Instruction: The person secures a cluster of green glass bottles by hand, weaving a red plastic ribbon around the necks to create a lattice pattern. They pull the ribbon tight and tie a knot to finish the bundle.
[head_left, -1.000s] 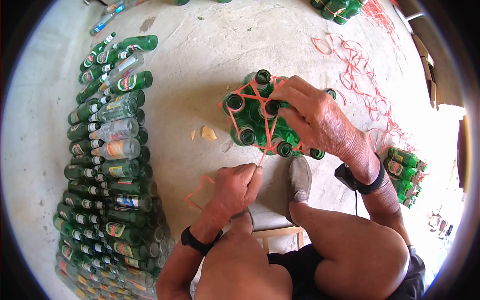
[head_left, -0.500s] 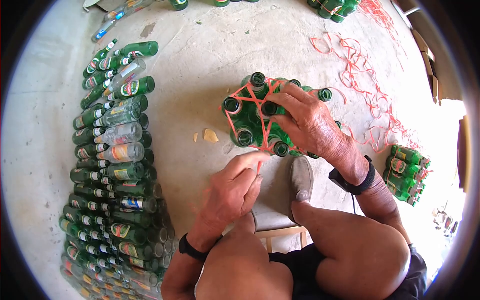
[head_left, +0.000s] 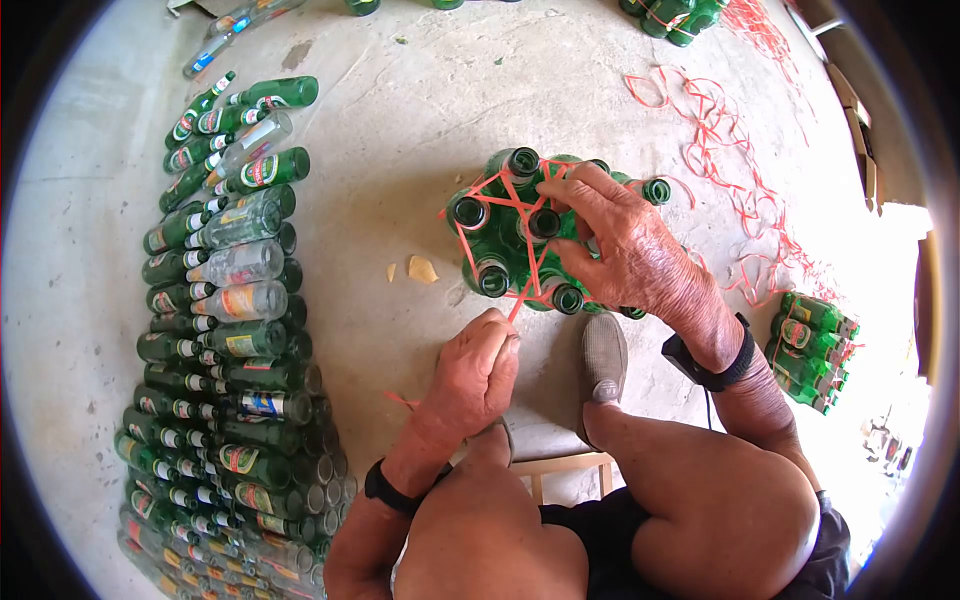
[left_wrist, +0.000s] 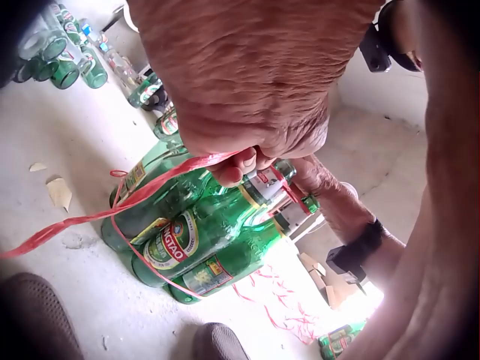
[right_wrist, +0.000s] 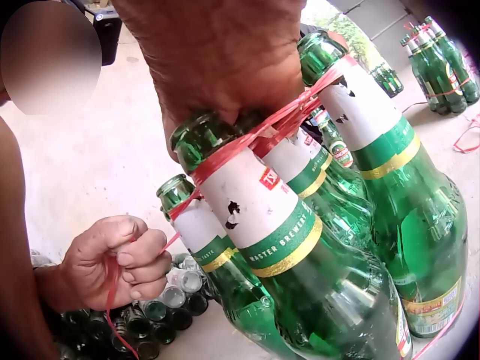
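A cluster of green beer bottles (head_left: 490,245) stands upright on the floor, with red plastic strapping (head_left: 533,265) criss-crossed around the necks. My left hand (head_left: 478,368) is in a fist round the strapping's loose end, just in front of the cluster; in the right wrist view a tail of strapping (right_wrist: 112,292) hangs below that fist. A taut length runs from the fist to the near bottle necks. My right hand (head_left: 630,240) is over the cluster, thumb and fingers on either side of the middle bottle's neck (head_left: 544,222). Its fingertips are partly hidden in the right wrist view.
Stacked bottles (head_left: 250,345) lie in a long pile on the left. Loose red strapping (head_left: 725,165) trails across the floor at the right. Another bundle of bottles (head_left: 808,345) lies at the right, and one (head_left: 672,18) stands at the back. A shoe (head_left: 602,350) is close to the cluster.
My left hand rose toward the near bottles with its index finger extended, then drew back slightly and closed round the strapping. My right hand has stayed over the middle bottle.
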